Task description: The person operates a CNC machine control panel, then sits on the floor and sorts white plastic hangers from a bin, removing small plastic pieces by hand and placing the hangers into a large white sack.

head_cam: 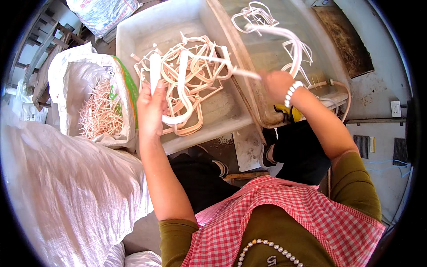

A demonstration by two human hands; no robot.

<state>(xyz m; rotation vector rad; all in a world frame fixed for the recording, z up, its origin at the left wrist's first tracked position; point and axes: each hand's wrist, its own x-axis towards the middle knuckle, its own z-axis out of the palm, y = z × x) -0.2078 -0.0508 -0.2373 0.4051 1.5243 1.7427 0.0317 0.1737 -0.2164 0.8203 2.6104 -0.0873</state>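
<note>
My left hand [152, 101] is closed around a pale curved plastic strip [182, 71] over the left basin. Thin runners join to the strip, and a tangle of pale molded plastic parts [196, 80] lies below it in that basin. My right hand [278, 85], blurred and wearing a white bead bracelet, is closed at the near side of the right basin. Another pale curved piece [297, 50] rises from it, and a thin pale runner [247, 73] reaches towards its fingers. What sits inside the right fist is hidden.
A white woven sack [71, 70] holding many short pale sticks stands left of the left basin [213, 125]. In the right basin [233, 36], with water, lie more white molded parts [257, 15]. A hose [347, 96] crosses its rim. Large sacks [76, 187] fill the near left.
</note>
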